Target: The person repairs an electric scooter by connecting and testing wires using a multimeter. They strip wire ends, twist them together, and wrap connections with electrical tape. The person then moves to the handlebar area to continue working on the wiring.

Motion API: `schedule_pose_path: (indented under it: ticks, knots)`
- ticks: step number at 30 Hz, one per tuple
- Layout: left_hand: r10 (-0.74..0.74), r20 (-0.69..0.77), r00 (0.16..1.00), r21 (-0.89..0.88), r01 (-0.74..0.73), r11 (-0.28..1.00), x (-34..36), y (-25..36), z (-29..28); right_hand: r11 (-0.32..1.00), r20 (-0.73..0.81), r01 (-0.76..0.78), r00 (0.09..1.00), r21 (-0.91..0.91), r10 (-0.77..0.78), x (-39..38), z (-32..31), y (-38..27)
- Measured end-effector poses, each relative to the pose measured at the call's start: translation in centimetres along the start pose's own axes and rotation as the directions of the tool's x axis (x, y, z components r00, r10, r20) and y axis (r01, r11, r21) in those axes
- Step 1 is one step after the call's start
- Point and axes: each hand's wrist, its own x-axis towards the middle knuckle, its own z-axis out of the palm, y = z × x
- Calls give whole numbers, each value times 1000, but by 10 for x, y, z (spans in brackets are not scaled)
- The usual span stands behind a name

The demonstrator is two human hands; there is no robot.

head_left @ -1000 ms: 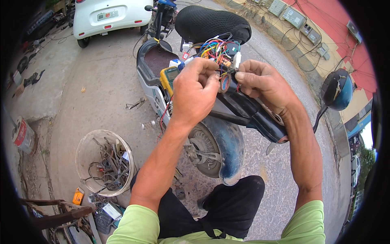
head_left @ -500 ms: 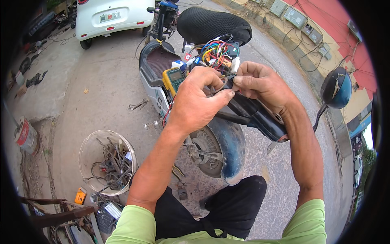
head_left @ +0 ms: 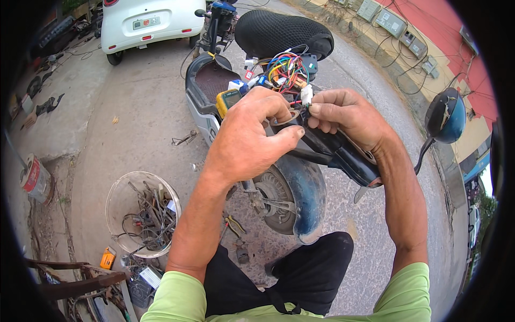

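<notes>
1. My left hand has drawn back left and nearer me over the last second; its thumb now stands apart from its fingers.
2. The tape roll, which faced me between both hands, now shows flatter at the left fingertips; whether they grip it or merely touch it, I cannot tell.
3. I judge this gives more room around the white connector.
4. My right hand stays in a closed pinch just at the connector's near end; which wire it grips is too small to tell.
5. Just beyond, the coloured wire bundle spills over the scooter, with a yellow multimeter to the left.
6. The ground is rough, worn concrete. Pliers lie on it left of the wheel, and farther left stands a bucket of tools.
7. Outdoors: a white car stands far left; meter boxes line the wall far right.
</notes>
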Motion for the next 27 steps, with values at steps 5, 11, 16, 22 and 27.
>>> schedule_pose_path:
  ticks: [5,11,16,22,27]
  knots:
    - [-139,30,990,-68,140,988,0,4,-1,997,-6,3,1000,76,-3,1,1,5]
    - [22,-22,1000,-17,-22,1000,2,-1,3,983,-30,10,1000,182,-4,3,-3,11]
    - [17,-33,999,-18,-18,1000,3,-2,3,961,-34,-17,999,276,27,5,-1,11]
    - [-29,-30,999,-98,26,995,5,-5,6,955,-31,-26,999,296,37,4,-2,7]
    - [11,-44,999,-142,-18,990,5,-7,7,955,7,-42,999,293,41,4,-5,7]
